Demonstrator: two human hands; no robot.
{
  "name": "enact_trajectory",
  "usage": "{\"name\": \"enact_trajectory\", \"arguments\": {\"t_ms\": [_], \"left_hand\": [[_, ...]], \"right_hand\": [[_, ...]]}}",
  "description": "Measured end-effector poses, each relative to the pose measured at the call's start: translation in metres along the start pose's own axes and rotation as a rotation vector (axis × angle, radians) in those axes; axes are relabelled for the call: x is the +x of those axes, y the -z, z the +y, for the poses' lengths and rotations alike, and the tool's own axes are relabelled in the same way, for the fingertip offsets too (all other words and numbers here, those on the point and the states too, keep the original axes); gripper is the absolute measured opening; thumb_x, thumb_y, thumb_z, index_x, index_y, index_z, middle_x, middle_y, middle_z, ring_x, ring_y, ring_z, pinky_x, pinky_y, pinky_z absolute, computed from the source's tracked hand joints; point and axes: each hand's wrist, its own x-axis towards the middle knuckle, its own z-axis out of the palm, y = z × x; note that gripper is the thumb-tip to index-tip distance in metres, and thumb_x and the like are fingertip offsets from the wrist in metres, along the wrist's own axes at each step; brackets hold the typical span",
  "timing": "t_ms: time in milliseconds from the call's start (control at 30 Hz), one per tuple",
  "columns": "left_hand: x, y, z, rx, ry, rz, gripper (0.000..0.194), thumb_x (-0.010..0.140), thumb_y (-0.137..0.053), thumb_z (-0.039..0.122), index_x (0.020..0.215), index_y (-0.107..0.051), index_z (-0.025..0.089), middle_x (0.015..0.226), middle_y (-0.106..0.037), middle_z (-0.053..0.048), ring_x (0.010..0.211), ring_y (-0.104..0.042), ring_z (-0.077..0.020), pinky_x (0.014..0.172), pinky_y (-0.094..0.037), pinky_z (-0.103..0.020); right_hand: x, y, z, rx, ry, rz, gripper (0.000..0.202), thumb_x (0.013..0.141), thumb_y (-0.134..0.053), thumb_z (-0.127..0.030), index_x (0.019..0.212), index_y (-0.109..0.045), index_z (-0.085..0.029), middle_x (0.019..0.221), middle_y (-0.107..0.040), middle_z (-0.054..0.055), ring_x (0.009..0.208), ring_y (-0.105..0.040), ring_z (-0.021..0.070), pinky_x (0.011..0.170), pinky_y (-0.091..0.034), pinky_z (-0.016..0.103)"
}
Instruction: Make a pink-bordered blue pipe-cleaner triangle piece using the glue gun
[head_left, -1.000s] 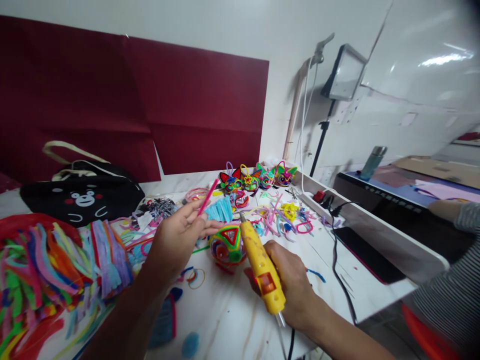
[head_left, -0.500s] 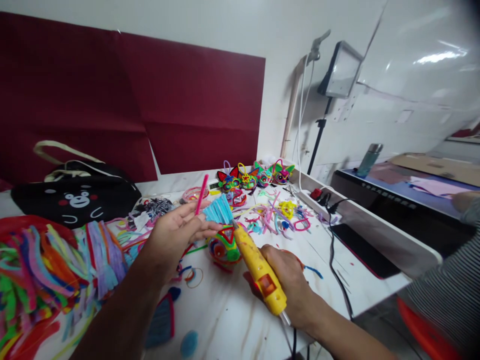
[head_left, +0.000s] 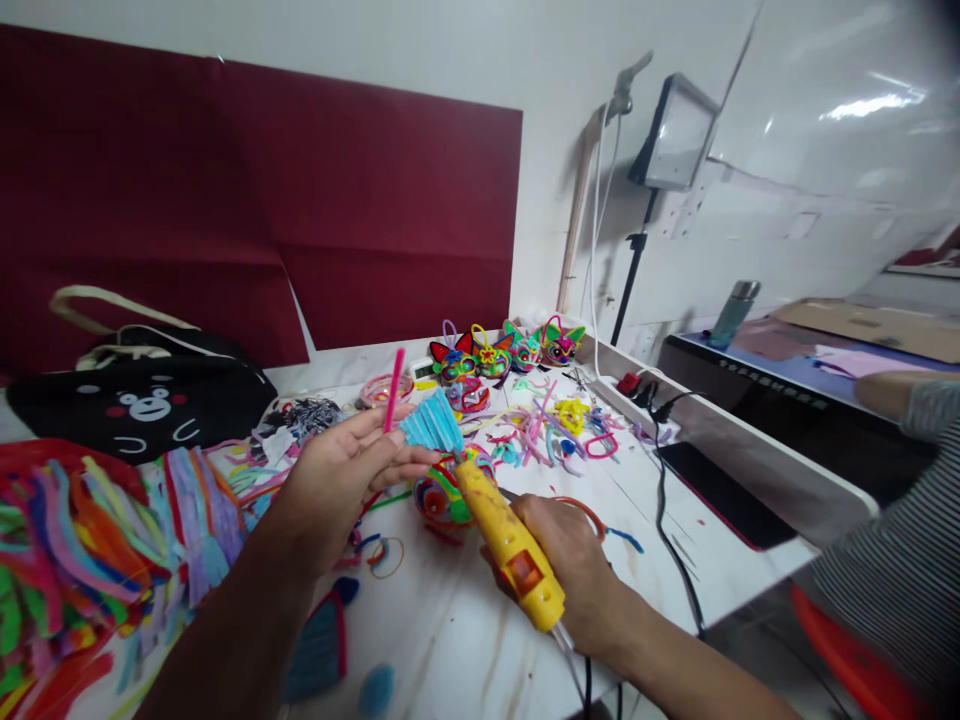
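Observation:
My left hand (head_left: 352, 465) pinches a light-blue triangular piece (head_left: 435, 422) made of pipe cleaners laid side by side. A pink pipe cleaner (head_left: 394, 390) stands up between its fingers. In my right hand (head_left: 562, 550) is a yellow hot glue gun (head_left: 514, 545), its nozzle at the lower right corner of the blue piece. Whether glue is coming out cannot be made out. Below and behind the nozzle, a multicoloured pipe-cleaner animal head (head_left: 439, 500) rests on the table, partly covered by the gun. A second blue piece with a pink edge (head_left: 319, 645) lies near my left forearm.
Several finished animal heads (head_left: 491, 358) line the back of the table. Loose pipe cleaners (head_left: 551, 425) lie before them, and a large bundle (head_left: 90, 540) fills the left. A black phone-like slab (head_left: 724, 490) and a cable (head_left: 661, 520) are at right. Another person's striped sleeve (head_left: 900, 550) shows.
The glue gun's nozzle has shifted slightly left and down along the blue piece's lower edge. The whole view has shifted a little. Both hands keep their holds.

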Motion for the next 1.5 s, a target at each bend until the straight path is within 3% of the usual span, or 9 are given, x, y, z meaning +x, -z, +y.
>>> {"name": "enact_trajectory", "arguments": {"t_ms": [500,733,833,967,1133,1367,1500], "left_hand": [[0.0,0.002,0.001,-0.002,0.003,-0.003,0.04,0.071,-0.067,0.017,0.108,-0.056,0.009,0.071,-0.074,-0.007,0.071,-0.074,-0.0193,0.063,-0.059,-0.019],[-0.002,0.0,0.003,0.002,0.013,0.032,0.02,0.077,-0.06,0.012,0.096,-0.056,0.012,0.066,-0.072,-0.005,0.065,-0.073,-0.0159,0.062,-0.058,-0.018],[-0.002,0.003,0.002,0.0,0.007,0.029,0.019,0.078,-0.059,0.012,0.097,-0.057,0.013,0.067,-0.073,-0.004,0.063,-0.072,-0.0146,0.063,-0.058,-0.018],[-0.001,0.006,0.001,-0.001,-0.04,0.008,0.023,0.077,-0.061,0.014,0.1,-0.059,0.014,0.067,-0.073,-0.003,0.061,-0.071,-0.0129,0.065,-0.058,-0.017],[-0.003,0.003,0.002,0.019,-0.027,0.017,0.021,0.078,-0.06,0.015,0.099,-0.058,0.012,0.067,-0.072,-0.005,0.061,-0.071,-0.0131,0.065,-0.057,-0.017],[-0.001,0.001,-0.001,0.046,-0.037,0.021,0.017,0.075,-0.061,0.017,0.092,-0.057,0.014,0.067,-0.071,-0.005,0.063,-0.072,-0.0171,0.065,-0.059,-0.022],[-0.001,0.002,-0.002,0.058,-0.025,0.042,0.015,0.076,-0.061,0.017,0.09,-0.056,0.015,0.068,-0.072,-0.005,0.062,-0.072,-0.0153,0.064,-0.058,-0.02]], "right_hand": [[-0.002,0.008,-0.008,-0.078,-0.008,-0.006,0.015,0.088,-0.057,-0.03,0.082,-0.047,-0.021,0.064,-0.056,-0.002,0.054,-0.048,0.0133,0.053,-0.031,0.026],[-0.008,0.01,-0.005,-0.028,0.056,-0.025,0.016,0.087,-0.056,-0.032,0.082,-0.046,-0.021,0.067,-0.054,-0.001,0.055,-0.046,0.0131,0.054,-0.032,0.026],[-0.015,0.008,-0.002,0.003,0.028,-0.142,0.017,0.086,-0.054,-0.037,0.083,-0.047,-0.021,0.07,-0.055,0.001,0.057,-0.047,0.0145,0.055,-0.033,0.027],[-0.027,0.002,0.001,-0.095,-0.046,-0.422,0.018,0.081,-0.058,-0.035,0.088,-0.051,-0.021,0.079,-0.059,0.002,0.065,-0.053,0.017,0.059,-0.035,0.029],[-0.031,-0.011,0.003,-0.144,-0.081,-0.71,0.035,0.072,-0.069,-0.037,0.1,-0.053,-0.022,0.093,-0.061,0.003,0.079,-0.06,0.0213,0.068,-0.042,0.031],[-0.028,-0.013,0.007,-0.017,-0.069,-0.837,0.051,0.067,-0.078,-0.041,0.109,-0.056,-0.021,0.103,-0.061,0.006,0.091,-0.06,0.0229,0.078,-0.047,0.031],[-0.016,0.002,0.005,0.056,-0.019,-0.801,0.046,0.068,-0.079,-0.041,0.105,-0.062,-0.02,0.105,-0.063,0.008,0.094,-0.059,0.0236,0.081,-0.048,0.033]]}}
